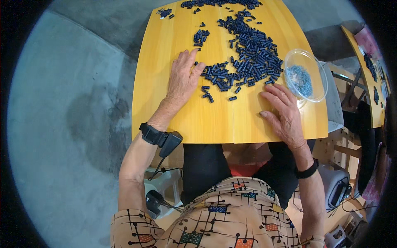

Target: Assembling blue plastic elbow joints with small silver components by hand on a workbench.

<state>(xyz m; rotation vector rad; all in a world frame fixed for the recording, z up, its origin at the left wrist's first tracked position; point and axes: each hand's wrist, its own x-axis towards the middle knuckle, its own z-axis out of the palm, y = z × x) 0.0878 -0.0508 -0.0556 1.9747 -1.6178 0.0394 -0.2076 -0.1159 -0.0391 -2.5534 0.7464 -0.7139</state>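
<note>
A large spread of small dark blue cylindrical pieces (pixel 254 53) covers the middle and right of the yellow table. My left hand (pixel 184 76) rests at the left edge of this spread, palm down, its fingers stretched out and its thumb beside the nearest pieces. Beyond its fingertips lies a small cluster of the same pieces (pixel 201 37). My right hand (pixel 282 111) lies low over the table with fingers apart, below the spread and beside a clear round plastic tub (pixel 323 78). Inside the tub are many tiny light blue parts (pixel 300 80). Neither hand visibly holds anything.
The yellow table (pixel 198 128) ends just in front of my lap. More dark pieces (pixel 221 3) lie along its far end. To the right stands another table (pixel 377 118) with dark pieces on it. A white stool (pixel 167 186) is below, by my left leg.
</note>
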